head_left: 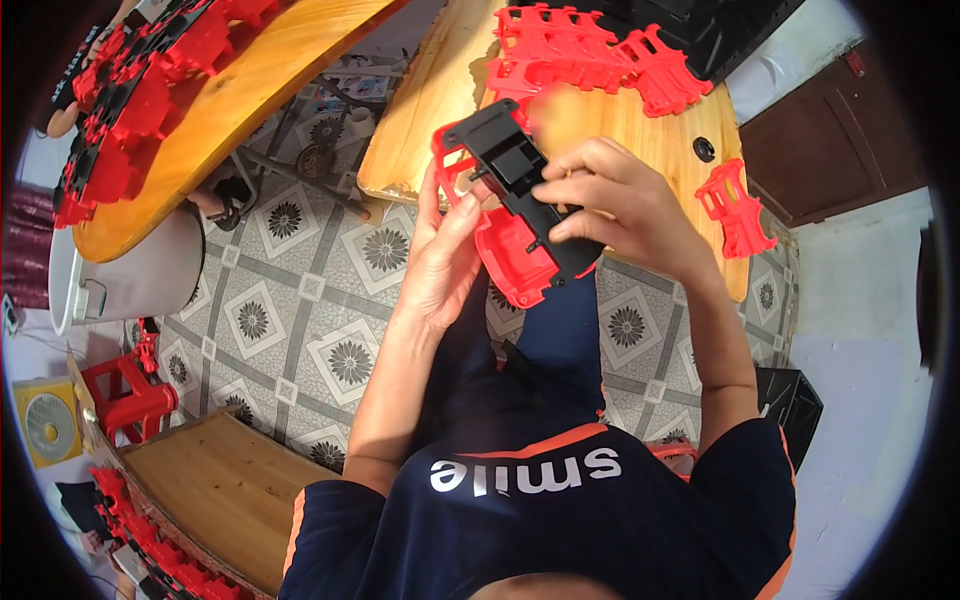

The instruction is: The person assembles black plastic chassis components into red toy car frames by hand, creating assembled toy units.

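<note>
Above my lap, my left hand (pixel 445 250) grips a red plastic toy car body (pixel 515 262) by its side, thumb on the near edge. A black plastic chassis (pixel 515 160) lies against the body, its flat face up with small pegs along the side. The fingers of my right hand (pixel 620 195) are bent onto the middle of the chassis and press or pinch there. Whether a small part sits under those fingertips is hidden.
Several red car bodies (pixel 570 45) line the wooden table (pixel 620 130) ahead. A single red body (pixel 735 210) and a black ring-shaped part (pixel 704 150) lie at its right. Red and black pieces (pixel 150 110) crowd another table at left, with a person beside it. A red stool (pixel 130 395) stands lower left.
</note>
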Motion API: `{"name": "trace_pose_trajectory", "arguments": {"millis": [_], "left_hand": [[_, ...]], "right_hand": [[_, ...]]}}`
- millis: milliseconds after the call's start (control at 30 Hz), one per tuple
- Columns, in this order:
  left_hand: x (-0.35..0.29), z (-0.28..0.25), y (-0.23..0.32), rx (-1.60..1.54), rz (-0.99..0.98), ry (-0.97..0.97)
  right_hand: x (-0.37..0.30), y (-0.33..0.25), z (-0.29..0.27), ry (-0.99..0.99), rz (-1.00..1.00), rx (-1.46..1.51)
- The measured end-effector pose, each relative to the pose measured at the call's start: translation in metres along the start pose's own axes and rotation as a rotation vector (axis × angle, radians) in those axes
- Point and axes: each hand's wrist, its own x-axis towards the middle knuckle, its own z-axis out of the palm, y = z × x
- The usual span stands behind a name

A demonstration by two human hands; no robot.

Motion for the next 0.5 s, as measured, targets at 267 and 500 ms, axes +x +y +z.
{"name": "trace_pose_trajectory", "arguments": {"millis": [267, 500], "left_hand": [[-0.005, 0.001, 0.009, 0.057, 0.055, -0.029], [-0.006, -0.008, 0.008, 0.038, 0.056, -0.054]], "right_hand": [[-0.002, -0.029, 0.021, 0.178, 0.026, -0.103], [-0.003, -0.039, 0.031, 0.137, 0.034, -0.139]]}}
